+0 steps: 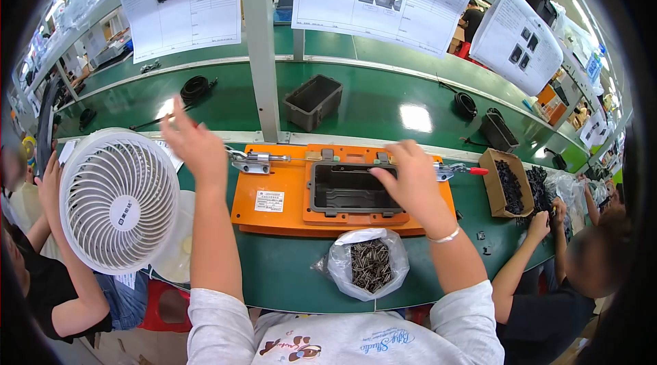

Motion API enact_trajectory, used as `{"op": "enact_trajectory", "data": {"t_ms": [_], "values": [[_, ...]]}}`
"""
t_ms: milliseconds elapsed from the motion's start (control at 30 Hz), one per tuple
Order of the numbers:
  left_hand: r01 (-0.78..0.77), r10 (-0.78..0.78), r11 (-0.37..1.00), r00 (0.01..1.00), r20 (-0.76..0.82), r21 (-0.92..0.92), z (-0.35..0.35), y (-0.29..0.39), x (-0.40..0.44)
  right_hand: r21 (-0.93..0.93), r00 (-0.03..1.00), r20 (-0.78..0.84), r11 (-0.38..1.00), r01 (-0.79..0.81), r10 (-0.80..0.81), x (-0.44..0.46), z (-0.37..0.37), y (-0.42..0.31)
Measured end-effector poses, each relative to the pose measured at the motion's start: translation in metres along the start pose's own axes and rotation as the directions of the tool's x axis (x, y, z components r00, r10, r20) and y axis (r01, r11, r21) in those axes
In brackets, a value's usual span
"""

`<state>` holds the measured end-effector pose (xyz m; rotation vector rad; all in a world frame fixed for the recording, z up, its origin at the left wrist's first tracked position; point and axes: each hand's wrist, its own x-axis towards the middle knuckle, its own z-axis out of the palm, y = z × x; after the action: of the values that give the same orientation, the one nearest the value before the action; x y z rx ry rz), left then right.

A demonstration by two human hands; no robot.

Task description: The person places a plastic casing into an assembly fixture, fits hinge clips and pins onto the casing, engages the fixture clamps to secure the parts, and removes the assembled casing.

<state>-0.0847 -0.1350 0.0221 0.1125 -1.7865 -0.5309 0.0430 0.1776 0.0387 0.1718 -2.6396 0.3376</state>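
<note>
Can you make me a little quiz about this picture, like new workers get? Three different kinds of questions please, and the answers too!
1. Pick one: what colour is the board under the dark box?
A) white
B) orange
C) blue

2. True or false: the plastic bag of small metal pieces is nearer to the person's body than the board is.

3. Which of the person's hands is closer to the dark box: the left hand or the right hand?

Key:
1. B, orange
2. True
3. The right hand, at the box's right end
</note>
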Motion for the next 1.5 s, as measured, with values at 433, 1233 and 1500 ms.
{"op": "enact_trajectory", "data": {"t_ms": [433,1233,1500], "values": [[-0.004,0.182,0.983,0.098,0.978,-0.183,-0.040,0.090,-0.032,0.209,0.960,0.076,0.937,-0.279,0.269,-0.019,0.003,0.029],[0.026,0.415,0.855,0.564,0.714,-0.518,-0.088,0.099,-0.016,0.550,0.942,-0.253,0.834,-0.048,0.222,-0.028,-0.055,-0.005],[-0.069,0.370,0.925,0.380,0.847,-0.373,-0.064,0.093,-0.031,0.447,0.941,-0.338,0.876,0.184,-0.025,-0.041,-0.054,-0.029]]}}
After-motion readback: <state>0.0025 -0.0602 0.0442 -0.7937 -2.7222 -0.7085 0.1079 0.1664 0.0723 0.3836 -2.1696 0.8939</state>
